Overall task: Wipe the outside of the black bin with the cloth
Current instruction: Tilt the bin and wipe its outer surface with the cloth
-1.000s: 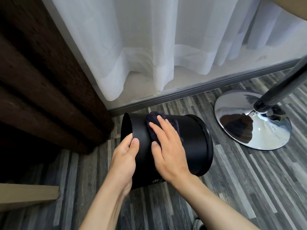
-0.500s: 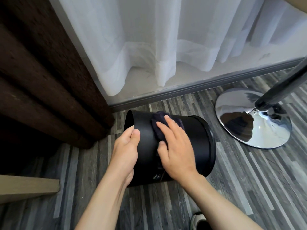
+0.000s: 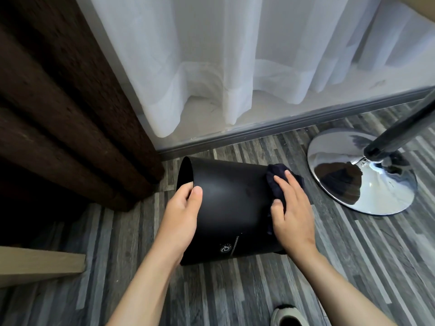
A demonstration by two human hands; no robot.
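The black bin lies on its side on the striped grey floor, its open mouth turned to the left. A small white logo shows low on its wall. My left hand grips the rim at the mouth, thumb on the outside wall. My right hand lies flat on a dark navy cloth and presses it against the bin's right end. Most of the cloth is hidden under that hand.
A chrome round base with a dark pole stands just right of the bin. White sheer curtains hang behind, a dark brown curtain at left. A light wooden edge juts in at lower left; a shoe shows below.
My right hand has slid the cloth rightward along the bin's wall, from near the middle to its right end. The left hand has kept its grip on the rim.
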